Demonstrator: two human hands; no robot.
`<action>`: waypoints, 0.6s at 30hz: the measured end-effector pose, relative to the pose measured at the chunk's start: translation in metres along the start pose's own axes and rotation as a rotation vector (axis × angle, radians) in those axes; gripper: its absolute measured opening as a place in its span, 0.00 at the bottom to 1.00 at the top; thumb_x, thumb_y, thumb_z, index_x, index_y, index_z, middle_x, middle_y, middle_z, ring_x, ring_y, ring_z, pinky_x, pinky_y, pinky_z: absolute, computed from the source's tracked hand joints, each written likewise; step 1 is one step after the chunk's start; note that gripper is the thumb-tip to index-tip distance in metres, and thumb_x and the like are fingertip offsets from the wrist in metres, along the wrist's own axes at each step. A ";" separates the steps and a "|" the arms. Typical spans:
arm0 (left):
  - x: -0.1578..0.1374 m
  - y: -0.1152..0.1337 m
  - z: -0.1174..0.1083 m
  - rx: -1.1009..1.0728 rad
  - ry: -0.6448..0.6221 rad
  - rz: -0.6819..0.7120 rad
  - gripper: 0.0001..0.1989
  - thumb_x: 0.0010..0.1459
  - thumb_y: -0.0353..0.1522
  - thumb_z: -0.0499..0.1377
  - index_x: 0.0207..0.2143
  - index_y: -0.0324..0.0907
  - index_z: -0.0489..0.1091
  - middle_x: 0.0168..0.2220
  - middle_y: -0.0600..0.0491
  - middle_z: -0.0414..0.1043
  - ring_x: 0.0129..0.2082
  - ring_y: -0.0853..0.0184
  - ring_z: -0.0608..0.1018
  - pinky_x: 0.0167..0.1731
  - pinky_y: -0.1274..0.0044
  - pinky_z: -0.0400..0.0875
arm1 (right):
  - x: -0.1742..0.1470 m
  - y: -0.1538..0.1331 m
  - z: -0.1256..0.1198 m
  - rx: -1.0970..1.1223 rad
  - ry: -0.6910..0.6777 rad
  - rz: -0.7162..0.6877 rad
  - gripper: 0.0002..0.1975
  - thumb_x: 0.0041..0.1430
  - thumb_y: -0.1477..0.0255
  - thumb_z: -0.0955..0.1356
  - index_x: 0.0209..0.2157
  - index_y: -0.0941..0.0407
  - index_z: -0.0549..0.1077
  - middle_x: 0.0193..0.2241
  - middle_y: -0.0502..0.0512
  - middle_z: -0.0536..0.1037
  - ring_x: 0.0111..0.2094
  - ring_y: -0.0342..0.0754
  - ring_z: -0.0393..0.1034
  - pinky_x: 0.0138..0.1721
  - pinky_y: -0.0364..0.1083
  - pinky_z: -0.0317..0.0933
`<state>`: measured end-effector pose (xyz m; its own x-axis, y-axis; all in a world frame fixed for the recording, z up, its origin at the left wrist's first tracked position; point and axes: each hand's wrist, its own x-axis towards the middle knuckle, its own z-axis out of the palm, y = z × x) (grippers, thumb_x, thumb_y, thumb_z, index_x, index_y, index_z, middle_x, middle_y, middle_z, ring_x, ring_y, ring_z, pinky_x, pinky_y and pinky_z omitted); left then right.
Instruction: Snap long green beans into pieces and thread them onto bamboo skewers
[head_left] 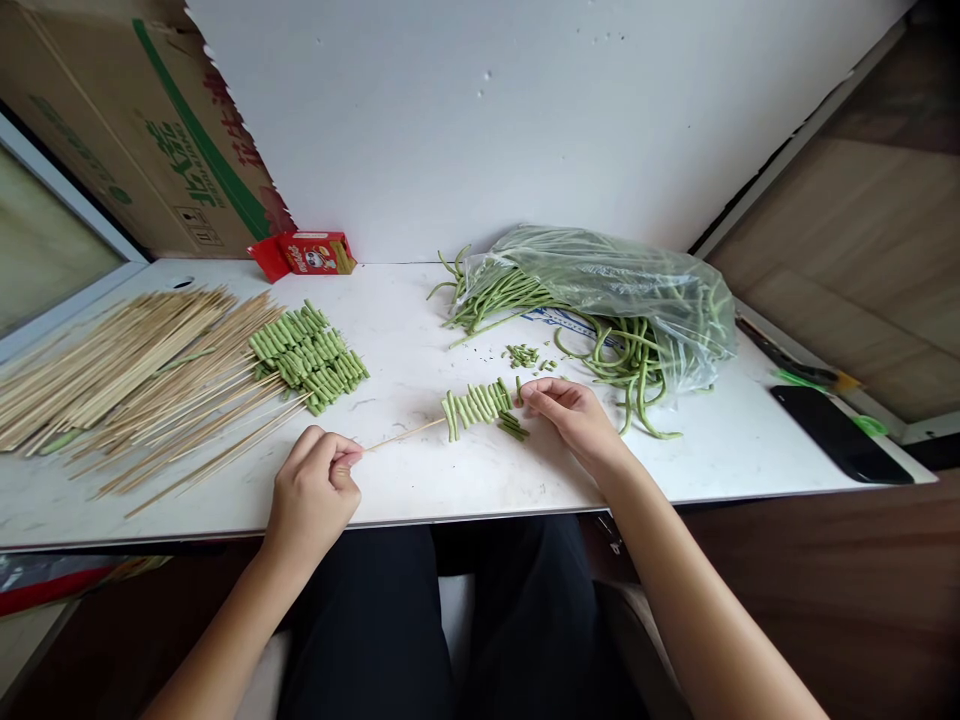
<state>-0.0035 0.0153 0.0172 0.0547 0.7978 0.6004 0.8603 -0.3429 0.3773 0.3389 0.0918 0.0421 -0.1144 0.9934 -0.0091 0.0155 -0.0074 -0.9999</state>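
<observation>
My left hand is closed in a pinch on the bare end of a thin wooden skewer. Several cut green bean pieces sit crosswise in a row along its far part. At that far end, my right hand pinches a single bean piece between thumb and fingers; whether the skewer tip has entered it I cannot tell. A small bundle of loose bean pieces lies on the table just below. Left of centre rests a stack of filled bean skewers, their bare sticks pointing left.
Many bare skewers spread over the white table's left side. A clear plastic bag of long green beans lies at the back right, near bean trimmings. A red box stands behind; a black phone lies far right.
</observation>
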 end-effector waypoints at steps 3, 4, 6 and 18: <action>0.000 0.000 0.000 0.004 -0.002 0.001 0.13 0.57 0.17 0.53 0.32 0.42 0.71 0.32 0.53 0.71 0.33 0.66 0.77 0.35 0.75 0.72 | 0.000 0.001 0.000 0.005 0.005 -0.006 0.17 0.55 0.55 0.78 0.34 0.54 0.83 0.32 0.54 0.82 0.34 0.47 0.72 0.45 0.49 0.66; 0.000 0.000 0.000 0.004 -0.005 -0.001 0.13 0.57 0.17 0.53 0.32 0.42 0.71 0.33 0.53 0.71 0.33 0.66 0.77 0.35 0.75 0.72 | 0.000 0.001 0.000 0.003 0.007 -0.008 0.17 0.55 0.55 0.78 0.34 0.54 0.83 0.32 0.54 0.82 0.34 0.47 0.72 0.45 0.49 0.66; 0.000 0.000 -0.001 0.002 -0.012 -0.006 0.13 0.58 0.17 0.53 0.32 0.42 0.70 0.33 0.53 0.71 0.33 0.66 0.77 0.36 0.75 0.73 | 0.000 0.002 0.000 -0.008 0.009 -0.010 0.17 0.55 0.55 0.78 0.34 0.55 0.83 0.32 0.54 0.82 0.33 0.47 0.71 0.44 0.48 0.65; -0.001 -0.001 -0.001 0.003 -0.031 0.015 0.13 0.60 0.17 0.53 0.32 0.42 0.70 0.33 0.53 0.70 0.34 0.66 0.76 0.36 0.75 0.72 | 0.000 0.005 -0.003 -0.056 -0.008 -0.003 0.17 0.55 0.55 0.78 0.33 0.56 0.83 0.31 0.55 0.82 0.34 0.49 0.73 0.43 0.49 0.65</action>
<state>-0.0047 0.0139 0.0170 0.0832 0.8078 0.5835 0.8607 -0.3534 0.3665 0.3415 0.0922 0.0376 -0.1228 0.9924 -0.0061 0.0705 0.0026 -0.9975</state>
